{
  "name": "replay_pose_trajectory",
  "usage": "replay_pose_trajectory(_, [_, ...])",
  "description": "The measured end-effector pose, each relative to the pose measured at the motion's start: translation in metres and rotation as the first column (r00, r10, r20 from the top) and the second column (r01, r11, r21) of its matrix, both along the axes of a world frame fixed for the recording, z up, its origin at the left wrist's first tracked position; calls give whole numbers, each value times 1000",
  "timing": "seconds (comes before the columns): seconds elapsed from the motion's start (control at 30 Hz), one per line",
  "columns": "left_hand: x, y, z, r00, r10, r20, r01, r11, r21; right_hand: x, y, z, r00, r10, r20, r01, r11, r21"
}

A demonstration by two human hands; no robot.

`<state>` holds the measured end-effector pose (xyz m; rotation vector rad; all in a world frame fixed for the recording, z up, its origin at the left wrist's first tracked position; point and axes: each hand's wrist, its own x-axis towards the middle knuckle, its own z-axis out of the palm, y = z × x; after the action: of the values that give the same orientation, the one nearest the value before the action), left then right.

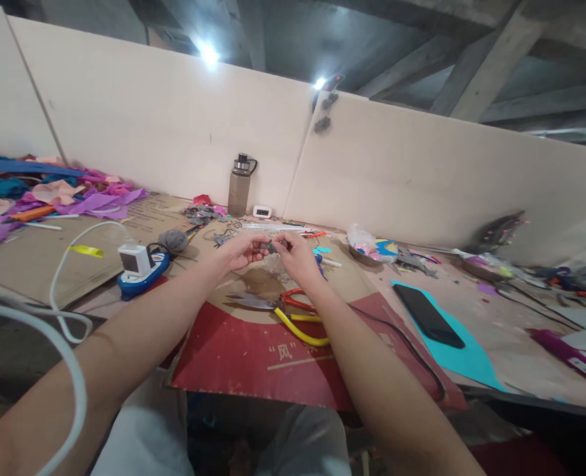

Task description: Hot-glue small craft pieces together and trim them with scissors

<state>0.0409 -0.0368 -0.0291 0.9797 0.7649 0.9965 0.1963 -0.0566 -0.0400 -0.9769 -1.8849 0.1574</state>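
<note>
Over the cardboard, my left hand (246, 252) and my right hand (293, 254) meet with their fingertips pinched together. Between them is a small dark greenish piece (272, 247), too small to name and partly hidden by the fingers. Just below the hands lie scissors (253, 301) with metal blades and red handles, partly behind my right forearm. Yellow-handled pliers (295, 328) lie against them. The red and brown cardboard sheet (253, 360) lies under both tools, at the table's front edge.
A water bottle (239, 188) and a small white clock (262, 211) stand by the partition. On the left are a charger on a blue power strip (144, 276), white cables and fabric scraps (99, 201). A phone (426, 314) lies right, beyond a black cord (407, 340).
</note>
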Motion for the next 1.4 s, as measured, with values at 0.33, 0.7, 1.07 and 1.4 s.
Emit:
replay_pose_trajectory(0.33, [4,-4,0,999,-21,24,19,998,61,0,0,2,999,-20,-39,19,1000,-23])
replay_pose_trajectory(0.7, [1,-6,3,998,31,-59,-24,993,113,2,-3,4,988,-133,-84,135,991,13])
replay_pose_trajectory(1.07, [2,-5,2,997,3,-73,9,985,170,1,-4,5,991,-119,-60,120,992,24])
replay_pose_trajectory(1.4, [5,-2,-1,985,158,-72,-134,954,268,0,-7,6,980,-197,-16,197,975,101])
